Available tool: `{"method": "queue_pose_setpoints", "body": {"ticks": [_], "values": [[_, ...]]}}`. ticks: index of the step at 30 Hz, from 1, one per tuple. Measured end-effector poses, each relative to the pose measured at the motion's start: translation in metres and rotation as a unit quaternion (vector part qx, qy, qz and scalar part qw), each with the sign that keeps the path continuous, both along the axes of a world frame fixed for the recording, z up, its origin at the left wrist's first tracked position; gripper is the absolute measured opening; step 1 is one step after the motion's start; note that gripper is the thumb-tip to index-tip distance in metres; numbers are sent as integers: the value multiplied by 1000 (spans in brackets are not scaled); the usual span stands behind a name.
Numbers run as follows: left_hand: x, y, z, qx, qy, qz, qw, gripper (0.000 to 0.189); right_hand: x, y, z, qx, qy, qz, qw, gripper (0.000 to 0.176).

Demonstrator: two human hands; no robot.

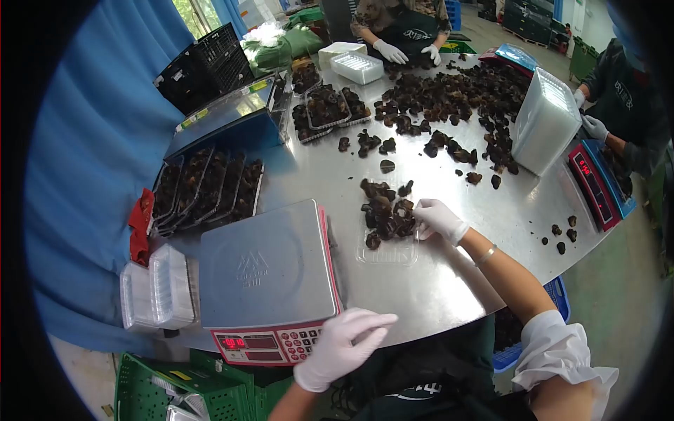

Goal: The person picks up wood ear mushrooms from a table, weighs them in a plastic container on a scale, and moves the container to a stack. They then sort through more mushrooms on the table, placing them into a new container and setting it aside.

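My left hand (344,345), in a white glove, hangs over the front edge of the digital scale (267,263) beside its keypad. Its fingers are stretched out and nothing is in them. My right hand (441,221), also gloved, has its fingers closed at the right rim of a clear plastic tray (386,256). Dark wood ear mushrooms (386,210) are heaped over the far part of this tray, while its near part shows bare. The scale's platform carries nothing, and its red display is lit.
Filled mushroom trays (210,184) stand left, beyond stacked clear trays (165,288). A large mushroom pile (442,91) covers the far table. Two co-workers in gloves are opposite and at right, near a tall tray stack (546,123) and another scale (597,182). A green crate (182,386) sits below.
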State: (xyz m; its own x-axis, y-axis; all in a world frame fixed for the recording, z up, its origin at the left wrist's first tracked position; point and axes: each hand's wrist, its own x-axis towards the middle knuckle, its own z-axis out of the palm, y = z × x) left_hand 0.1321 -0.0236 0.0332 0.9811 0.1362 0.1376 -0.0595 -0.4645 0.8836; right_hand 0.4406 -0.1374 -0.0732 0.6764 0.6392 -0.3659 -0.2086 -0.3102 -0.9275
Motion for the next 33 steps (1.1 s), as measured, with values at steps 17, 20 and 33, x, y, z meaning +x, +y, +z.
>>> {"method": "queue_pose_setpoints", "body": {"ticks": [17, 20, 33], "values": [[35, -66, -119, 84, -7, 114, 990, 13, -71, 65, 93, 222, 98, 215, 946, 17], [36, -65, -123, 110, -19, 109, 988, 14, -91, 94, 79, 181, 57, 241, 952, 24], [43, -66, -110, 70, 21, 127, 989, 16, 98, -23, -29, -304, -664, -112, 674, 18]]}}
